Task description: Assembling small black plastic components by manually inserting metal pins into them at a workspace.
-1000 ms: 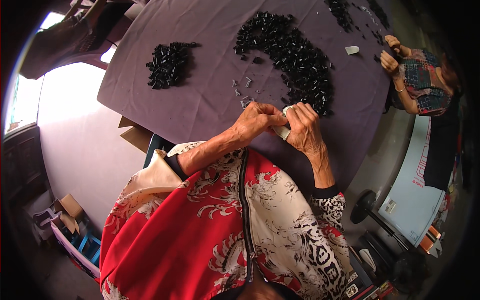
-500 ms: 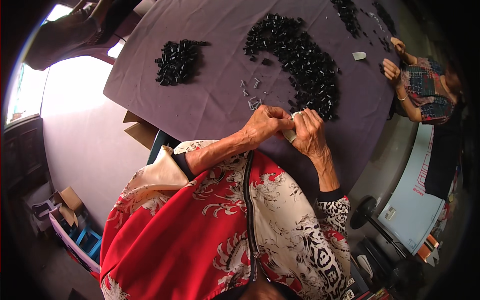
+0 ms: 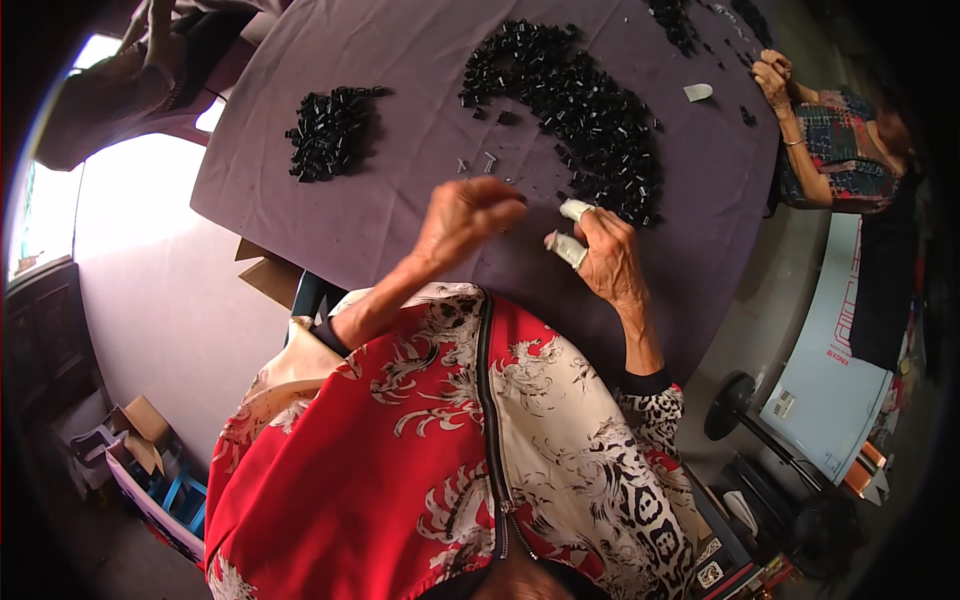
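My left hand (image 3: 465, 222) is raised over the near part of the cloth, slightly blurred, its fingers drawn together and pointing right. A tiny dark spot shows at its fingertips; what it is I cannot make out. To its right, my right hand (image 3: 612, 258) has its thumb and forefinger spread apart, with nothing between them. Whitish finger covers (image 3: 568, 248) sit on both of these digits. Just beyond it curves a large heap of small black plastic pieces (image 3: 610, 130). A few small grey slivers (image 3: 490, 162) lie past my left hand, partly hidden by it.
A smaller heap of black pieces (image 3: 330, 135) lies at the left on the purple cloth (image 3: 420, 90). A loose whitish finger cover (image 3: 698, 92) rests at the right. Another person's hands (image 3: 772, 78) work at the right edge. A fan-like stand (image 3: 730, 405) is at lower right.
My hands have come apart from each other. The left has moved left and up over the grey slivers, and the right thumb and forefinger have opened. The view has shifted slightly.
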A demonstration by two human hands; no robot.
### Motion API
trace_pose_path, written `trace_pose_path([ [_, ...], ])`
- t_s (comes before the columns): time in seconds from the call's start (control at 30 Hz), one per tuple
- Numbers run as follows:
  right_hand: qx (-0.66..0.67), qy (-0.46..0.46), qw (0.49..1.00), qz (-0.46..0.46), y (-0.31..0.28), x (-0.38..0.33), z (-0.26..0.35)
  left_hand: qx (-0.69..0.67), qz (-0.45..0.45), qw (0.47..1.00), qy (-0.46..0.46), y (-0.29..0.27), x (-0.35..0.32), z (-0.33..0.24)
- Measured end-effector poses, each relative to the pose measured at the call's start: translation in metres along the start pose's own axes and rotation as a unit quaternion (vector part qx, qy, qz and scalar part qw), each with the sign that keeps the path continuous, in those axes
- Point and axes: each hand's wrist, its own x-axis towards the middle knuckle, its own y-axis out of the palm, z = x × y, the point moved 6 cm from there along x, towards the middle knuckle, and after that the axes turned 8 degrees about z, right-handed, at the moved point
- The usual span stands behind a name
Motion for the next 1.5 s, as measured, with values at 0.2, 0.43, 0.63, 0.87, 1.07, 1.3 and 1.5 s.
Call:
trace_pose_path([
  [0.2, 0.008, 0.037, 0.999, -0.029, 0.010, 0.005, -0.013, 0.319, -0.217, 0.911, 0.144, -0.093, -0.001, -0.030],
  [0.43, 0.031, 0.024, 0.997, -0.069, 0.017, 0.056, -0.015, 0.514, -0.316, 0.788, 0.123, -0.148, -0.015, -0.026],
  [0.63, -0.007, 0.041, 0.998, -0.037, 0.033, 0.105, -0.026, 0.526, -0.304, 0.782, 0.139, -0.134, -0.019, -0.030],
  [0.87, -0.105, -0.054, 0.992, -0.050, 0.040, 0.118, -0.017, 0.492, -0.262, 0.799, 0.225, -0.095, -0.014, -0.045],
  [1.07, -0.087, -0.018, 0.995, -0.054, 0.035, 0.097, -0.027, 0.435, -0.172, 0.852, 0.233, -0.057, 0.002, -0.043],
  [1.3, 0.408, 0.118, 0.903, -0.061, 0.031, 0.072, -0.031, -0.127, -0.029, 0.991, 0.025, -0.027, 0.027, -0.009],
  [1.5, 0.533, 0.079, 0.840, -0.065, 0.032, 0.070, -0.022, -0.157, -0.008, 0.986, 0.058, -0.016, 0.028, -0.028],
])
